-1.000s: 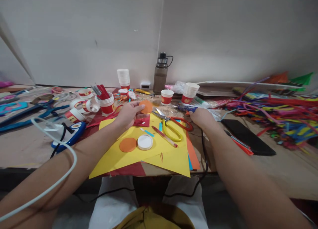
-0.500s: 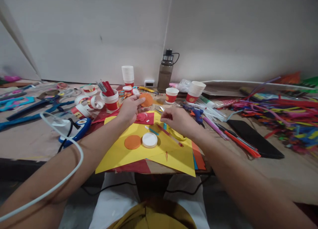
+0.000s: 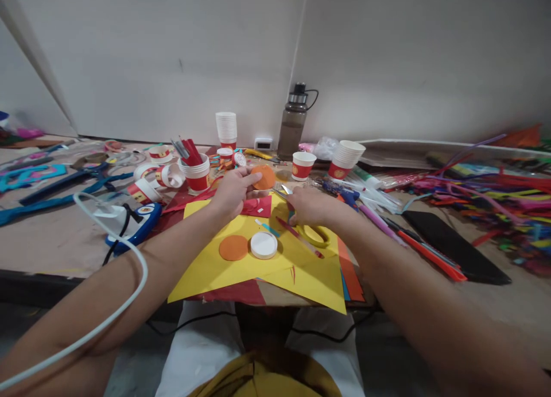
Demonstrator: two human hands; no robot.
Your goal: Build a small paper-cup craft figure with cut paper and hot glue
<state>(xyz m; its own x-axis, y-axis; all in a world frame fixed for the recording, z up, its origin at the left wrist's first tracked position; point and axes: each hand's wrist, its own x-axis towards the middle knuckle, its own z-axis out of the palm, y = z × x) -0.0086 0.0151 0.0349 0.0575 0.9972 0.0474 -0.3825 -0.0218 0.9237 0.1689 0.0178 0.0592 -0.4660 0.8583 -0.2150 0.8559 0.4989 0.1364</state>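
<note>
Pinches a flat, round orange disc (image 3: 264,178) by its left edge in the left hand (image 3: 235,194). Curls the right hand (image 3: 310,205) over yellow-handled metal scissors (image 3: 305,234), grip unclear. Has narrow room between.

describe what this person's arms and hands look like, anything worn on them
Both the left forearm and the right forearm are bare, with no sleeve in view. The left hand and right hand have no gloves, and no watch or ring can be made out. A white cable curves across the left arm but doesn't look worn.
</note>
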